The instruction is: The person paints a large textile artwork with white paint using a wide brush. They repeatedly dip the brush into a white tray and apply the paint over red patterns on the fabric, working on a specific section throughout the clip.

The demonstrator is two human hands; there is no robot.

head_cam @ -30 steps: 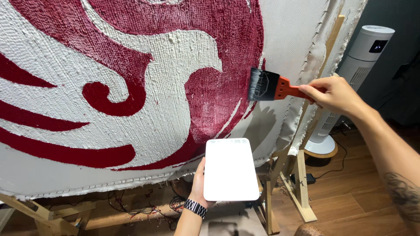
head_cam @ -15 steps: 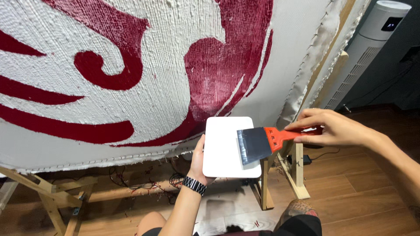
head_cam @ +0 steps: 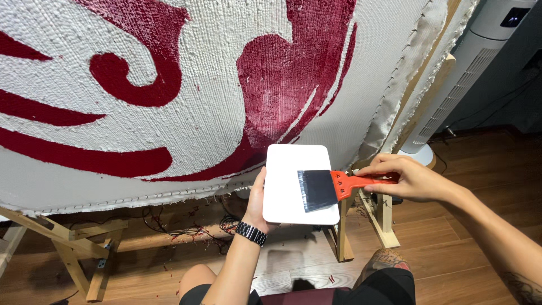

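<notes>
Holding a wide brush [head_cam: 333, 187] by its flat orange-red handle, the right hand [head_cam: 407, 179] has its fingers pinched closed around the far end of that handle, thumb underneath. The brush has a broad, square head of dark, glossy bristles, and that head lies flat across the right part of a white tray [head_cam: 300, 183], touching its surface. The tray is a plain white rectangle with rounded corners. The left hand [head_cam: 257, 199] supports it from below and from its left edge, thumb curled up along the side, so the hand is closed on the tray; a black watch [head_cam: 251, 233] sits on that wrist.

Behind both hands stands a large tufted rug [head_cam: 214, 101], stretched on a wooden frame [head_cam: 84, 237], its white looped ground crossed by deep red curls and bands. The red patch just above the tray looks shinier than the rest. A white tower fan [head_cam: 480, 62] stands to the right on the wooden floor [head_cam: 468, 237], well apart from the tray.

A second ago the brush was up against the red patch of the rug, near its right edge, with the right arm raised. Half a second ago it had come down to the tray's lower right corner, tilted. Now the bristles lie further onto the tray and flatter on it. The tray itself has stayed in much the same place, just below the rug's bottom edge.
</notes>
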